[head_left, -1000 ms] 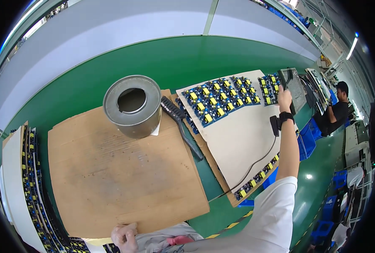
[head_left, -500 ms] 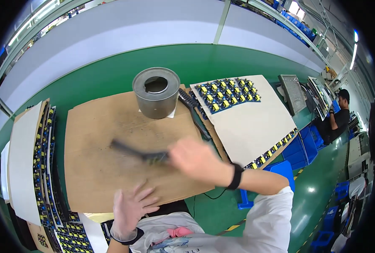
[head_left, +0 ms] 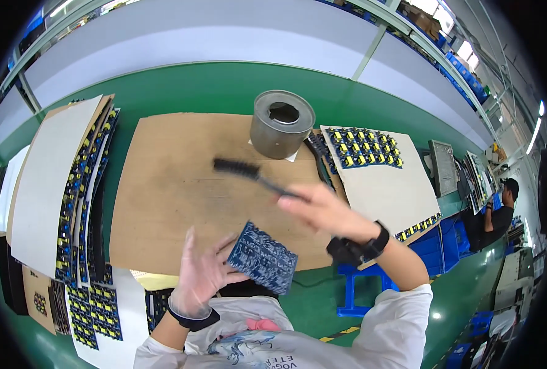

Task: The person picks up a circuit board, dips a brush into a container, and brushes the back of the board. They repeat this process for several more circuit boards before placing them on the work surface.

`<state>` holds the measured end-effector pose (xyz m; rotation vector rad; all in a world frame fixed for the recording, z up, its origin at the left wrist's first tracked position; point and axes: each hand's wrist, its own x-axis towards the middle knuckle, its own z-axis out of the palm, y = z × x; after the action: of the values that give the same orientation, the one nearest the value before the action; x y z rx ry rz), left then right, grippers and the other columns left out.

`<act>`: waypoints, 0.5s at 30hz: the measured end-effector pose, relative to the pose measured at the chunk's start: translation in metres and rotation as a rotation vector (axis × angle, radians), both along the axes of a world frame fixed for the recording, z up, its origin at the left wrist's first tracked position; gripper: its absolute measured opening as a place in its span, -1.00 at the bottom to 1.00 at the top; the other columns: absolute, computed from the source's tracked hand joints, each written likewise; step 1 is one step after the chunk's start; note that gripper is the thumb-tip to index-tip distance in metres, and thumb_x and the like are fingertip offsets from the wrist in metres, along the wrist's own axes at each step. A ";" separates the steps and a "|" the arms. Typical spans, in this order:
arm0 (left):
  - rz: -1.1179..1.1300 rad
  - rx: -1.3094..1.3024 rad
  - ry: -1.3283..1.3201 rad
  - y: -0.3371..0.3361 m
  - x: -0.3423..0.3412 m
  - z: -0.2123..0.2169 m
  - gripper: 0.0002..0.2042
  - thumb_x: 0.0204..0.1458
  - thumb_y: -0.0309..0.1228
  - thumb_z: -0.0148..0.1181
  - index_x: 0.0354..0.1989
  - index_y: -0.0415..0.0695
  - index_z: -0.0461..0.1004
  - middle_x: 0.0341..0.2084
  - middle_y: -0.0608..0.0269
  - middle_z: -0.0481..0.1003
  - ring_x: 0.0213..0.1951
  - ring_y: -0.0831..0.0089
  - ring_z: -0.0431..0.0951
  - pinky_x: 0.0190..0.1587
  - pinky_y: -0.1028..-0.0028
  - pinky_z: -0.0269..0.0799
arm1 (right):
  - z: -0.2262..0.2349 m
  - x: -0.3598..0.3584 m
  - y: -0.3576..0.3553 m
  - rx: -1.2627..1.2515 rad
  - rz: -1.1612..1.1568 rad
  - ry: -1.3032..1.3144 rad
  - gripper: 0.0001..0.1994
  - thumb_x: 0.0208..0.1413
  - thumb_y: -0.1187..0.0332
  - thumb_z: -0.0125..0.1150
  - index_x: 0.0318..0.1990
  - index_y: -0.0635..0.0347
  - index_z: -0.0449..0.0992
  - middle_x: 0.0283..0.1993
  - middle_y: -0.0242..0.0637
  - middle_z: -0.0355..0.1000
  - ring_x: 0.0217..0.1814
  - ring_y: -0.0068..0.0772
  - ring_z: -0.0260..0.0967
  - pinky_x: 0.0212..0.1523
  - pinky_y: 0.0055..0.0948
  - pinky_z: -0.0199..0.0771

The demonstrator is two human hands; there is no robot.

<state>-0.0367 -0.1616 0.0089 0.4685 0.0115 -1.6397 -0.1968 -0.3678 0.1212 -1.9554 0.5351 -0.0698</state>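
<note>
Green bench in a factory line, grey wall behind, another person seated far right. Brown cardboard sheet covers the middle of the bench. White sheets with stacked blue boards lie left; a white sheet with more populated boards lies right. Metal can stands upright at the cardboard's far edge, hole in its lid.

Step looks like brush-cleaning a circuit board: brush is loaded or coming over, board is up and ready. Next move likely calls for bringing bristles down onto the board face and scrubbing while the other hand steadies it.

Left hand, clear glove, fingers spread loosely, props the blue board at its left edge, tilted, near the body. Right hand, blurred, closed around the handle of a black brush; bristles point away-left, above the cardboard, apart from the board. Board sits between both hands, just below the right one.
</note>
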 end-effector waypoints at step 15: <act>0.197 0.101 -0.541 0.013 -0.018 0.014 -0.54 0.12 -0.39 0.02 0.19 -0.26 0.17 -0.01 0.17 0.37 -0.03 0.40 0.42 -0.05 0.41 0.42 | 0.010 0.106 -0.155 -1.568 0.049 0.061 -0.89 -0.14 0.36 0.17 -0.51 0.18 0.56 -0.48 -0.11 0.49 -0.38 -0.03 0.49 -0.36 -0.20 0.51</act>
<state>-0.0551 -0.1485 0.0229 0.9465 -0.2553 -1.2833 -0.0906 -0.5231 0.1314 -3.4910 0.4885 -0.5273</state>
